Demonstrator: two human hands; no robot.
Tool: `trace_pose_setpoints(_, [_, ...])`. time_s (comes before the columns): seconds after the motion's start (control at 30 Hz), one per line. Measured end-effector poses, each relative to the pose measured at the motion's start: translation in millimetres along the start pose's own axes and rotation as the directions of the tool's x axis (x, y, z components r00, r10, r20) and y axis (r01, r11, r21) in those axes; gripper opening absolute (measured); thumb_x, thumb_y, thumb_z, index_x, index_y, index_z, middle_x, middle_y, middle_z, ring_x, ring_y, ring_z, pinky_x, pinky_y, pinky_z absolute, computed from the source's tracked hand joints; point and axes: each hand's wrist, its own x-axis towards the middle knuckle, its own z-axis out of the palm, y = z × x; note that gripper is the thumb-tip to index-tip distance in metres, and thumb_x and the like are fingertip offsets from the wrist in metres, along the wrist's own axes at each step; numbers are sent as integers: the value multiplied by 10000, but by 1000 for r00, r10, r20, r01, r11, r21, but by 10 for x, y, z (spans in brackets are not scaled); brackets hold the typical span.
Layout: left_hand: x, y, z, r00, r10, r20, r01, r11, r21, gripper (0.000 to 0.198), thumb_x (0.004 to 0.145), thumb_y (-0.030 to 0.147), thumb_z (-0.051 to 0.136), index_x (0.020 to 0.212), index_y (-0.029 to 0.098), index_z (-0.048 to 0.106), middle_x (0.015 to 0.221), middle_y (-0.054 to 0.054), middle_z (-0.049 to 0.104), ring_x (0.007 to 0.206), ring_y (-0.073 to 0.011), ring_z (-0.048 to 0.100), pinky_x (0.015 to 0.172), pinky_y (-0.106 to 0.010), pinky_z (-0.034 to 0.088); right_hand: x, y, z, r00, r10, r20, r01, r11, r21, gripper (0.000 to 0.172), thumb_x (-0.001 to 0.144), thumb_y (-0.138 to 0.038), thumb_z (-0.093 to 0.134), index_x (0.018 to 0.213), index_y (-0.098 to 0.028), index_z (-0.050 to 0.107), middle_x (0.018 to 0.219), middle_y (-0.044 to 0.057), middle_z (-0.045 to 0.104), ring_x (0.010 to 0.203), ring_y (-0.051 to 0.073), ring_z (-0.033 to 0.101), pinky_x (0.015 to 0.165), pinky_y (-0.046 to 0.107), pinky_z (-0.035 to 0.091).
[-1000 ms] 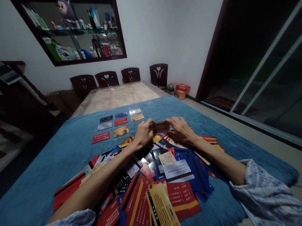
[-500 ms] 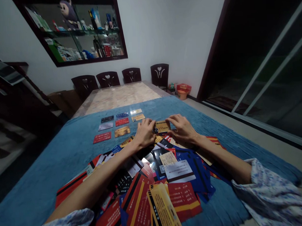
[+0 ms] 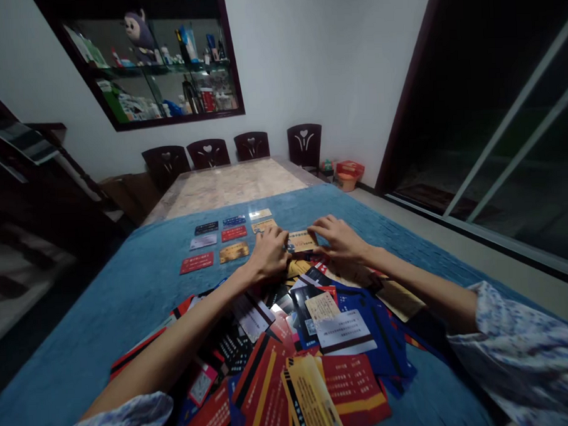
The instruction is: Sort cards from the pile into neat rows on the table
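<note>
Between my two hands is a beige-gold card with dark print and a blue patch, its face tipped toward me. My left hand grips its left edge with bent fingers. At its right edge, my right hand pinches it between thumb and fingers. Under my hands and forearms spreads a loose pile of cards, with a white card, a yellow card and red cards on top. Beyond my left hand lie spaced cards in rows, among them a gold card and a red card.
A blue cloth covers the near part of the table, with the bare marbled tabletop past it. Dark chairs stand at the far end. Behind them is a wall shelf with bottles and a plush toy.
A gold card marked VIP showed between my hands before; now a paler card with a blue patch shows there. The whole view has shifted slightly. Both hands stay above the pile.
</note>
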Motion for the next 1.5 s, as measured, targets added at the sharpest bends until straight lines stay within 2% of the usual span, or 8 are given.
trace_pose_setpoints(0.2, [30, -133, -32, 998, -47, 27, 47, 999, 24, 291, 808, 234, 600, 1095, 186, 611, 1232, -127, 568, 1205, -312, 458, 965, -473, 408, 244, -20, -49, 994, 0, 105, -2, 1000, 24, 398, 845, -371, 698, 1208, -229, 620, 1225, 130, 588, 1079, 279, 470, 760, 338, 390])
trace_pose_setpoints(0.4, [97, -311, -57, 991, -117, 57, 116, 993, 26, 275, 814, 248, 623, 1083, 193, 614, 1252, -121, 560, 1202, -306, 455, 961, -474, 394, 536, -82, -105, 979, 12, 202, -23, 998, 50, 237, 844, -320, 695, 1055, -222, 648, 1220, 105, 577, 1102, 274, 461, 764, 322, 380])
trace_pose_setpoints(0.5, [133, -409, -74, 987, -150, 63, 148, 988, 39, 291, 815, 254, 631, 1099, 195, 614, 1254, -122, 556, 1198, -314, 455, 957, -481, 391, 690, -126, -117, 971, 17, 238, -30, 998, 51, 208, 846, -293, 684, 1038, -219, 652, 1224, 103, 573, 1121, 278, 454, 776, 324, 389])
trace_pose_setpoints(0.77, [217, -723, -28, 979, -195, 53, 191, 978, 83, 255, 809, 282, 639, 1048, 192, 641, 1237, -121, 575, 1212, -336, 444, 933, -482, 395, 1058, -163, 15, 964, 6, 267, -19, 999, 47, 212, 837, -292, 676, 1032, -209, 665, 1236, 121, 564, 1141, 297, 459, 802, 335, 415])
trace_pose_setpoints(0.97, [320, -906, 0, 970, -233, 74, 224, 969, 108, 224, 811, 265, 630, 1021, 192, 658, 1226, -127, 596, 1197, -339, 440, 931, -504, 373, 1291, -172, 138, 948, 43, 316, -49, 999, 12, 282, 835, -292, 675, 1102, -203, 665, 1281, 130, 554, 1168, 311, 462, 801, 333, 431])
trace_pose_setpoints(1.23, [493, -1031, 60, 950, -291, 112, 274, 950, 149, 225, 775, 259, 606, 978, 189, 674, 1218, -135, 607, 1208, -359, 427, 919, -517, 383, 1513, -155, 290, 937, 79, 340, -78, 997, -16, 278, 836, -275, 647, 1103, -212, 686, 1262, 126, 573, 1142, 298, 487, 836, 322, 436])
trace_pose_setpoints(1.5, [576, -1112, 97, 933, -312, 180, 277, 941, 194, 264, 763, 253, 598, 997, 174, 694, 1202, -163, 634, 1217, -386, 428, 922, -543, 392, 1643, -162, 455, 922, 129, 364, -123, 992, -41, 325, 859, -316, 594, 1158, -225, 685, 1268, 144, 589, 1146, 311, 527, 806, 321, 465])
